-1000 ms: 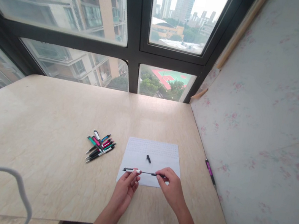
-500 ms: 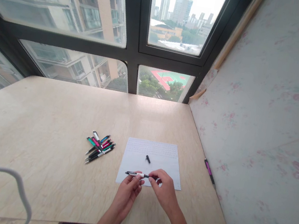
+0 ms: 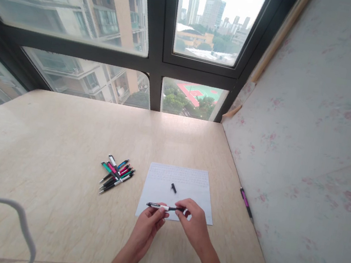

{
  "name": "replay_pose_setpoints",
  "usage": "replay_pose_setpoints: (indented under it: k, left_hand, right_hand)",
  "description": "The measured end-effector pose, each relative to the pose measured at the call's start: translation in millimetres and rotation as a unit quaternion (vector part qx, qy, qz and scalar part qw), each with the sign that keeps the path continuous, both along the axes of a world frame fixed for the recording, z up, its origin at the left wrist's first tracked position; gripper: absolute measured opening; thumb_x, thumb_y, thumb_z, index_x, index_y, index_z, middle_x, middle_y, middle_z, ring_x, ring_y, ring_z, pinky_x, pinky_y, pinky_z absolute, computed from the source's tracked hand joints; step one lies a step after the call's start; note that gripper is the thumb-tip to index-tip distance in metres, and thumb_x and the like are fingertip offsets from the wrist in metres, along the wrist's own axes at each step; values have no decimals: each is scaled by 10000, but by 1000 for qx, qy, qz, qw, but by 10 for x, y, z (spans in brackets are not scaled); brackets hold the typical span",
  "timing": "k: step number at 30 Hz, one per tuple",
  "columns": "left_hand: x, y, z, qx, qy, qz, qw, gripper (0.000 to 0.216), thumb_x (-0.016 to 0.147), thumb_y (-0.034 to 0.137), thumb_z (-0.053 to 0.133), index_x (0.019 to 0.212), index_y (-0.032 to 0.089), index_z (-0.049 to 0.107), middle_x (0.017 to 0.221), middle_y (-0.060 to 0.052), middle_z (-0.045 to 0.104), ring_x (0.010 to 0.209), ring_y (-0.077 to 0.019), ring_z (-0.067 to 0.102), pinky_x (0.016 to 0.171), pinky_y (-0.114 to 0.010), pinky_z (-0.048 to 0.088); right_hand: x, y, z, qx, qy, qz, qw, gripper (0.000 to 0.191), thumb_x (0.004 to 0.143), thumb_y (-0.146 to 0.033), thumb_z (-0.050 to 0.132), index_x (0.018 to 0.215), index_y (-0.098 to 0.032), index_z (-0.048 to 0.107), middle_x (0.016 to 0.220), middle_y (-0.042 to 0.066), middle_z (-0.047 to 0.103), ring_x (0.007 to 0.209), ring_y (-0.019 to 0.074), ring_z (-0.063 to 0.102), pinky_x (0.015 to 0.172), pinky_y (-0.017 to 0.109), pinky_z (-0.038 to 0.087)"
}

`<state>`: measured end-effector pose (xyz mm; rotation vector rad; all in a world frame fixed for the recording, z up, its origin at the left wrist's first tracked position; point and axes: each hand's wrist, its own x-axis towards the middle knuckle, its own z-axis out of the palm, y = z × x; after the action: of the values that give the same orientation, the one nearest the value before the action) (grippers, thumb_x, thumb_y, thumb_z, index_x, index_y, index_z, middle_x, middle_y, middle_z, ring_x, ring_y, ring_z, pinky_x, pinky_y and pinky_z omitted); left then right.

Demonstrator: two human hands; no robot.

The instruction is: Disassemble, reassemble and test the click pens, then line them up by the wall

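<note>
The left hand (image 3: 147, 226) and right hand (image 3: 192, 223) pinch a black-and-white pen (image 3: 164, 208), probably light, rigid, smooth; best held mid-barrel.

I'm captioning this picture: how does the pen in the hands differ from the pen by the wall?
The held pen is white and black; the other pen is purple and black. The held pen is in the left hand and right hand; the other pen lies beside the wall. The held pen runs almost straight across the view; the other pen slants. Both are slim.
</note>
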<state>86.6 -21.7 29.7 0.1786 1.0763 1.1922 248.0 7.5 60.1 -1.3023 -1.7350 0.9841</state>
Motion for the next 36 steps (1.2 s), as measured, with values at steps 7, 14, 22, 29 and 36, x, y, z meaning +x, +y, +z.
replay_pose_setpoints:
  k: [7,14,22,29,36]
  left_hand:
    - [37,-1,-23,4,-8,18,1000,244,687,206,803,896,141,696,852,-59,676,721,-119,655,611,-176,517]
    - [37,-13,46,21,-13,-10,1000,283,666,220,816,905,136,689,851,-55,683,730,-128,658,634,-188,514]
    - [46,18,9,5,-22,31,999,220,708,146,778,895,139,661,786,-37,669,669,-106,651,600,-171,533]
    - [25,49,-13,-2,-9,31,999,200,722,144,767,894,128,666,780,-43,664,672,-108,653,594,-166,534]
    - [7,47,13,4,-8,26,1000,232,697,169,790,890,139,665,787,-39,672,688,-113,656,607,-175,531]
  right_hand:
    - [-38,-19,-4,11,9,-13,1000,161,788,-133,595,905,-206,680,841,31,670,748,158,620,617,246,480]
    - [-11,-51,-13,-59,9,-28,998,228,900,-329,519,969,-189,685,641,7,662,591,157,617,605,258,472]
    - [-1,-38,27,-56,12,1,998,218,836,-266,580,1039,-198,620,861,38,691,724,163,641,601,242,483]
    - [4,2,-45,-31,-20,5,999,107,834,-186,542,860,-200,645,818,26,668,728,159,607,635,255,465]
    - [-11,4,-59,-15,-63,5,998,235,922,-299,496,768,-190,637,704,4,640,636,139,563,605,241,398]
